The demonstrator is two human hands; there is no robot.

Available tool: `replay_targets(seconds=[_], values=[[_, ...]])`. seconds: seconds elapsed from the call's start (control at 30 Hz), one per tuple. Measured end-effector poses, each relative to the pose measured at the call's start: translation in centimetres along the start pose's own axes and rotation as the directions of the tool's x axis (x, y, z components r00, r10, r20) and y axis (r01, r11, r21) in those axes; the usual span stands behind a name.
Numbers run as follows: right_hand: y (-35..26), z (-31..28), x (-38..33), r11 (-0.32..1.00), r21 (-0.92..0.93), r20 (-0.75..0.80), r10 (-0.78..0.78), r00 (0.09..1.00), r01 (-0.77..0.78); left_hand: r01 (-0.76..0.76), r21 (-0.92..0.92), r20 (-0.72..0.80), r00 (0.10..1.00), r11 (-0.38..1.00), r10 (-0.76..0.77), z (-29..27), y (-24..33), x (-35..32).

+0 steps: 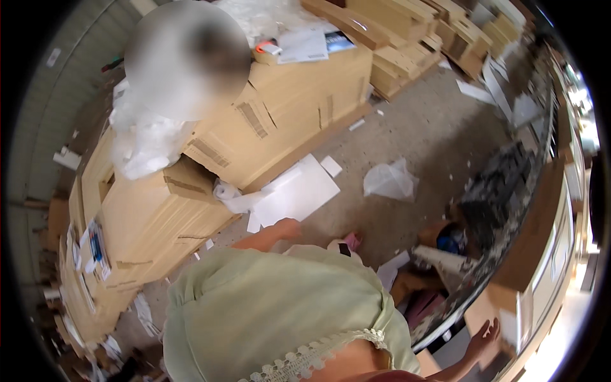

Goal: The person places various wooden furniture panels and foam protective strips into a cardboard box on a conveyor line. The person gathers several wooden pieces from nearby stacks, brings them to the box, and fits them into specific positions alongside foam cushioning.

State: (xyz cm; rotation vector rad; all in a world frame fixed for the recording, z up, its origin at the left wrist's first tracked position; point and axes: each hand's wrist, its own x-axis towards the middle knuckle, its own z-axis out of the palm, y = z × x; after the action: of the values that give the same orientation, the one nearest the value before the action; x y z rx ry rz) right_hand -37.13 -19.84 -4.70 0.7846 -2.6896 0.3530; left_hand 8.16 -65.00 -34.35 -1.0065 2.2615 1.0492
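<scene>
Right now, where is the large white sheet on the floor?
The white sheet lies near the centre of the head view, beside the large cardboard box, just beyond the left hand and left of the translucent plastic.

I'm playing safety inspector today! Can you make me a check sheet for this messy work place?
Surface: long one at right with a dark, worn edge; cardboard lies on it.
Things at hand: brown cardboard by the right hand; touching or not, I can't tell.
Clutter: white sheets and a clear plastic bag on the grey floor.
Hands: right, fingers spread; left hand, partly seen, grip unclear.
Cables: nothing seen for certain.
Surroundings: big carton stacks, crumpled clear wrap on top; ribbed wall at left.
</scene>
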Motion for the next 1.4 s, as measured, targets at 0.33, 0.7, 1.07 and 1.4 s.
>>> replay_targets(seconds=[0.33, 0.7, 1.07, 1.4], values=[[-25.1, 22.1, 21.8, 0.683, 0.549, 0.243, -0.682, 0.690, 0.481, 0.155, -0.471, -0.392, 0.845, 0.868, -0.363, -9.0, 6.2, 3.6], [-34.7, 38.3, 25.9, 0.659, 0.733, 0.633, -0.751, 0.188, 0.168, 0.439, -0.377, -0.079, 0.862, 0.816, -0.500, -6.5, -8.5, 16.5], [-40.4, 42.9, 42.5, 0.731, 0.526, 0.756, -0.636, 0.155, 0.434, -0.361, -0.702, -0.685, 0.106, 0.614, -0.720, -47.0, 0.6, 20.0], [-71.7, 43.7, 50.4, 0.152, 0.930, 0.107, -0.983, 0.149, 0.334, -0.309, -0.940, -0.192, 0.121, 0.147, -0.974, -25.7, 3.9, 11.0]])
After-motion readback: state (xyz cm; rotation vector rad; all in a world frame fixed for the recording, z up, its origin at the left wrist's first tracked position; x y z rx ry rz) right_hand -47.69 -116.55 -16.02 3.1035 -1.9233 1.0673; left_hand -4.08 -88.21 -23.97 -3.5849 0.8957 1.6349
